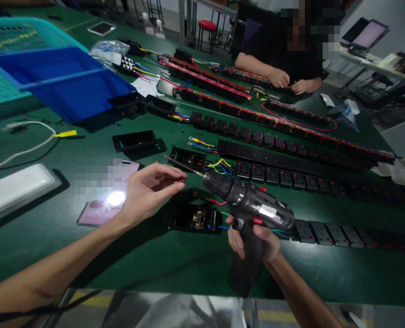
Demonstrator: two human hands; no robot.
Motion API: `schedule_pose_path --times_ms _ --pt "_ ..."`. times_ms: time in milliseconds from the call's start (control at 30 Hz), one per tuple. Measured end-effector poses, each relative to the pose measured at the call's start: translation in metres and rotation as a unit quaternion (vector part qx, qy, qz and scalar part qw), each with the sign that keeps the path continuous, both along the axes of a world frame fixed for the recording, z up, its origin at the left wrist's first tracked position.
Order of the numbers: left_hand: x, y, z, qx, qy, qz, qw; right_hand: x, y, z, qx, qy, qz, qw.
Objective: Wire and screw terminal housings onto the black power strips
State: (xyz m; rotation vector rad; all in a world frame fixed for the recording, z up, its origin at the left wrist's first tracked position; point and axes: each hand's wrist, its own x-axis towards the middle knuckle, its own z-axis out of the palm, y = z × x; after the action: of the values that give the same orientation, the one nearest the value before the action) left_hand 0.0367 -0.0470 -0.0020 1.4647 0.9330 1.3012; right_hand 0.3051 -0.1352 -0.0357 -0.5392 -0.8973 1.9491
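Observation:
My right hand [238, 241] is wrapped round the grip of a black cordless drill [257, 207], whose long screwdriver bit [185, 165] points to the upper left. The thumb and fingertips of my left hand [154, 184] are pinched on a small copper-coloured metal piece [182, 180], too small to make out fully. It is just below the bit and apart from it. Under the hands lies an open black terminal box [197, 218] with brass terminals and coloured wires. A second open terminal box [189, 158] lies behind the bit, with yellow, green and blue wires beside it.
Rows of black socket strips [284, 175] stretch to the right. A blue bin [62, 82], a black cover [134, 140], a phone [110, 196] and a white power strip [18, 189] lie leftward. Across the table, a person's hands [289, 82] work on wired strips.

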Motion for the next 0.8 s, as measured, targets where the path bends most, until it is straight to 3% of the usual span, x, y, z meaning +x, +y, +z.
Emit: schedule_pose_path --times_ms 233,400,533,667,800 --pt "0.000 0.004 0.000 0.027 0.018 0.047 0.998 0.006 -0.001 -0.004 0.002 -0.008 0.020 1.000" --pt "-0.003 0.004 0.005 0.017 0.027 0.053 0.998 0.012 -0.002 0.003 0.019 -0.052 0.013 0.998" --pt "-0.001 0.004 0.004 0.012 0.014 0.042 0.999 0.018 -0.004 0.015 0.050 -0.066 0.003 0.997" --pt "0.005 -0.003 0.003 0.002 0.011 0.022 1.000 0.037 -0.023 0.034 0.054 -0.132 -0.004 0.990" --pt "0.012 -0.017 0.004 0.013 0.019 -0.019 1.000 0.067 -0.058 0.061 -0.017 -0.220 -0.017 0.975"
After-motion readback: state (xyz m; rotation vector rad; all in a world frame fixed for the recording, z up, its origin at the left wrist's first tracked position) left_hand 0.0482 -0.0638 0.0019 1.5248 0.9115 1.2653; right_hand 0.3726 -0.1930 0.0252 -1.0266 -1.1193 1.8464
